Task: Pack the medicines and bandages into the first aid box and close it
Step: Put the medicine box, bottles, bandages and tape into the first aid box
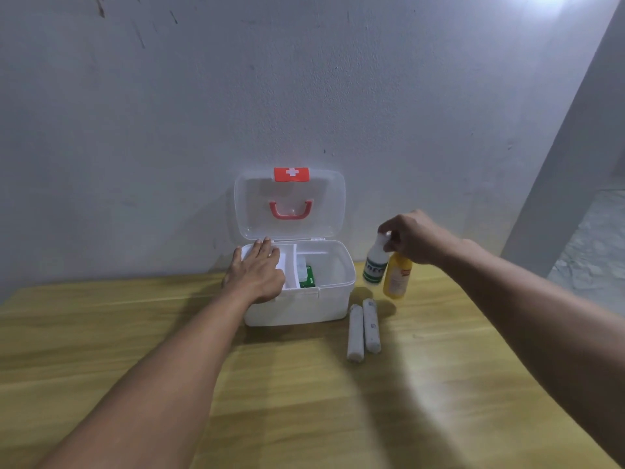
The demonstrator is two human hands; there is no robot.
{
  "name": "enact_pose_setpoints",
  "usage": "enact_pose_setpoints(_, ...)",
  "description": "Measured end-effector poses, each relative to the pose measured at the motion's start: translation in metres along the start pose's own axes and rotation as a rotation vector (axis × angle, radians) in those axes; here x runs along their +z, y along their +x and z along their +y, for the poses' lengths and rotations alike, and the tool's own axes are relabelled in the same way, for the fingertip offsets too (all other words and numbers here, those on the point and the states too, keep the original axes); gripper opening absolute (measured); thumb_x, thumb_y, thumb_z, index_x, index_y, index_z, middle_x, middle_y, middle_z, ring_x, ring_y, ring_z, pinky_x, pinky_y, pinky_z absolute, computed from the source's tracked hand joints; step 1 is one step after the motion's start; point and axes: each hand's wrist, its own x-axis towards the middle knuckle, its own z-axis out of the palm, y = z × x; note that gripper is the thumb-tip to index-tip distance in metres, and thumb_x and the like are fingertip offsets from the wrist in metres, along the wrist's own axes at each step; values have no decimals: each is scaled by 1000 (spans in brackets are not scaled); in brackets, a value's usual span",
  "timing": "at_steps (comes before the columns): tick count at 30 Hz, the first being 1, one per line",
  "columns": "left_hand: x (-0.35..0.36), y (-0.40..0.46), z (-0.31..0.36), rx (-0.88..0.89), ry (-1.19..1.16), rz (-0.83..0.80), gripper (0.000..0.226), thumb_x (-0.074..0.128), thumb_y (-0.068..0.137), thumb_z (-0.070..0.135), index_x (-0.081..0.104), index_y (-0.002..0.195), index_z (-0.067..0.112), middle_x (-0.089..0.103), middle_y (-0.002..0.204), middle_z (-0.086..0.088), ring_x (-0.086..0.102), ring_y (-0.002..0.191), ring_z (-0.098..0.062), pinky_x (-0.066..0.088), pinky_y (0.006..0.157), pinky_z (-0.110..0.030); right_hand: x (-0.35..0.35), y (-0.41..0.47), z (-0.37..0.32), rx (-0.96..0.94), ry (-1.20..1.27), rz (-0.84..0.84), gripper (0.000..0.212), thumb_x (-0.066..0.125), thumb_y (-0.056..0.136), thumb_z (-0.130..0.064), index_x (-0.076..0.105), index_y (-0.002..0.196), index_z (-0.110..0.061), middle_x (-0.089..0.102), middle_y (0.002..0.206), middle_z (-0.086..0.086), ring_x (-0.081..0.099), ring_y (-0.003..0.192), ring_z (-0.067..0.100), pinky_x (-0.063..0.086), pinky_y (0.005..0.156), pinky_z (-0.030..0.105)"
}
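First aid box (pixel 297 306) stood open near the table's (pixel 101 333) back edge, steadied by left hand (pixel 257 272) laid flat, fingers spread, on its tray; right hand (pixel 411 236) beside box pinched white bottle's (pixel 375 262) cap, likely to lift it in; yellow bottle (pixel 397 279) and bandage rolls (pixel 363 328) waited beside box

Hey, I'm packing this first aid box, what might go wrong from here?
1. Your right hand pinches only the cap of the white bottle; the yellow bottle stands right beside it and might tip as you lift.
2. The lid stands open against the wall, and your left hand lies over the box rim; a falling lid could hit it.
3. The two bandage rolls lie loose and may roll.
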Motion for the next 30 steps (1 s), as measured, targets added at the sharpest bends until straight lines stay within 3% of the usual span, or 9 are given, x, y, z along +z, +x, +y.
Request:
enact_pose_setpoints(5,0,0,0,-1,-12,-3,61,22,95,25,5,153,14,-9,163,-4,-8,150,-17,-4,121,-49,-48,4,-22,-130,3,74,26,70,83,-6,71,109,-8,73,99,18,69,87,29,56,82,47)
enact_pose_setpoints(14,-1,-1,0,2,-29,23,63,28,93,20,9,153,12,-6,163,-6,-6,151,-20,-2,120,-51,-52,14,-73,-284,39,40,33,63,88,-8,64,121,-10,69,114,14,67,99,26,56,88,40)
enact_pose_setpoints(23,-1,-1,-1,0,-14,3,61,22,96,26,6,153,14,-8,163,-4,-7,150,-17,-3,121,-48,-46,23,-29,-48,5,102,26,72,83,-20,72,108,-14,73,99,14,63,76,23,57,77,35)
enact_pose_setpoints(30,-2,-1,1,-1,-6,-1,61,22,97,26,4,153,14,-9,163,-4,-8,150,-17,-4,121,-48,-11,15,6,97,-25,9,26,73,81,-22,73,106,-15,73,100,13,64,80,25,56,74,34)
